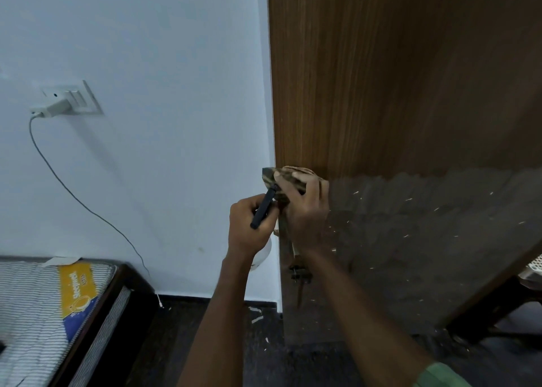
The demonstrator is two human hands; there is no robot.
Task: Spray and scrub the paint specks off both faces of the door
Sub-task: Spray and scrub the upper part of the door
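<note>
The brown wooden door (410,79) fills the right half. Its lower part (425,240) looks dark and wet, dotted with small white paint specks. At the door's left edge my right hand (306,213) holds a dark, worn scrub pad (281,181) and presses it to the wood. Just left of it, my left hand (250,225) grips a spray bottle (264,208); its black trigger head points up at the pad, and its white body shows below my palm.
A metal bolt (297,273) sits on the door edge below my hands. A bed with a striped mattress (35,313) stands at lower left. A charger in a wall socket (58,105) trails a cable down the white wall. Dark furniture (498,307) stands behind the door at lower right.
</note>
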